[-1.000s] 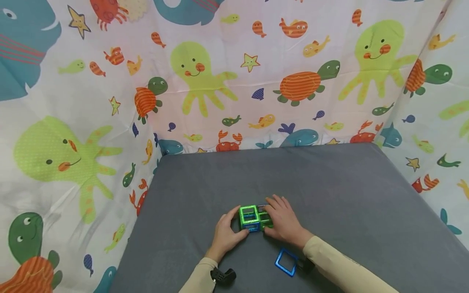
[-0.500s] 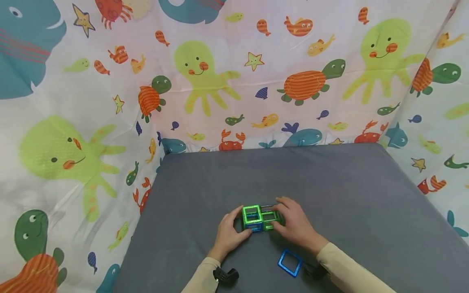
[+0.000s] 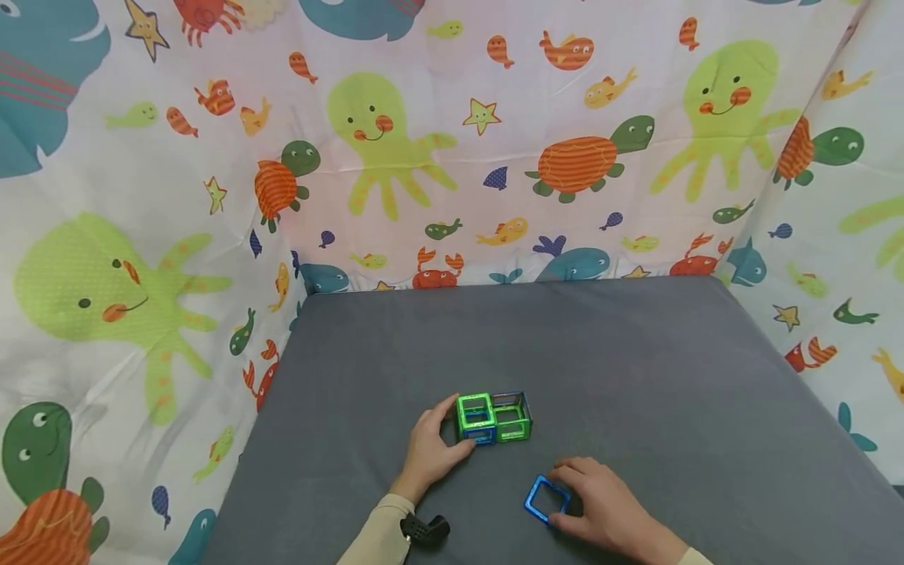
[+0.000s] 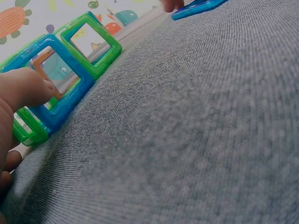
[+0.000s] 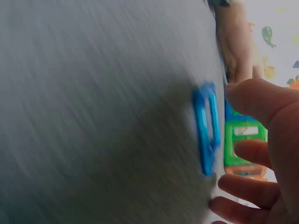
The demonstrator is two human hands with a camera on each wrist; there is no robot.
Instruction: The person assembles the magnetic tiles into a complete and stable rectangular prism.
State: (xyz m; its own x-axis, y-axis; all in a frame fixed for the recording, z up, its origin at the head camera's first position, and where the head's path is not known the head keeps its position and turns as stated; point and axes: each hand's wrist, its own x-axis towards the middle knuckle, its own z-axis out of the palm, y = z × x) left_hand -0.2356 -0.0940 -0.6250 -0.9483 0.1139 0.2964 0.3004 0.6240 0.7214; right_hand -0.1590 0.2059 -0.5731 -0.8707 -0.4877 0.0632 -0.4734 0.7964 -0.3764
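Note:
A small block built of green and blue magnetic tiles (image 3: pixel 493 416), open square frames forming two joined cubes, stands on the grey cloth. My left hand (image 3: pixel 429 453) holds its left end, thumb on the front blue tile (image 4: pixel 85 81) and fingers reaching round the far side. Closer to me a loose blue square magnetic tile (image 3: pixel 533 492) lies flat. My right hand (image 3: pixel 606 508) is right at that tile's right side, thumb and fingers spread around it. In the right wrist view a gap shows between the blue tile (image 5: pixel 202 133) and the thumb.
Grey cloth (image 3: pixel 395 337) covers the table. A white curtain printed with sea animals (image 3: pixel 424 133) rises at the back and both sides. A black strap with a wrist camera (image 3: pixel 425 531) sits on the left wrist.
My right hand has let go of the block's right end and moved down towards me to the loose blue tile. The left hand stays on the block.

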